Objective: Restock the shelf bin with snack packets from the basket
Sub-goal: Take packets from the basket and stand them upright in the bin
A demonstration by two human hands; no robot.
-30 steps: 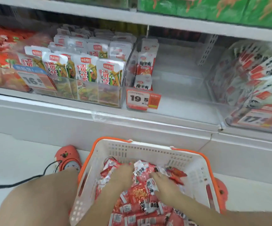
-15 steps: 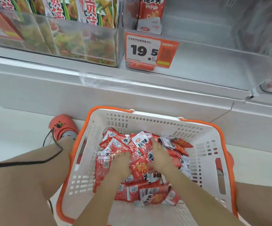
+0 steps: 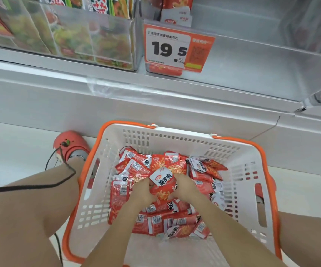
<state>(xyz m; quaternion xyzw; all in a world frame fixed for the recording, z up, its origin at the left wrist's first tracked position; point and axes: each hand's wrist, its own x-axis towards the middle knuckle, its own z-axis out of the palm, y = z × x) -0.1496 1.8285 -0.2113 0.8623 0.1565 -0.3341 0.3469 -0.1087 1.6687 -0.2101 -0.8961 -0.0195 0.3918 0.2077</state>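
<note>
Both hands are down in the white plastic basket with orange rim (image 3: 177,143), deep in the heap of red foil snack packets (image 3: 175,218). Left hand (image 3: 143,192) and right hand (image 3: 184,186) curl their fingers around one bunch between them, a white-topped packet (image 3: 160,178) poking up. The clear shelf bin (image 3: 252,60) sits far above, behind the orange price tag (image 3: 177,49).

Snack packets (image 3: 167,191) lie in the basket (image 3: 177,135) on the floor below the shelf bin (image 3: 252,60).

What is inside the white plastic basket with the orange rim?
The white plastic basket holds a pile of red snack packets, which the left hand and right hand gather. Lower packets are covered.
</note>
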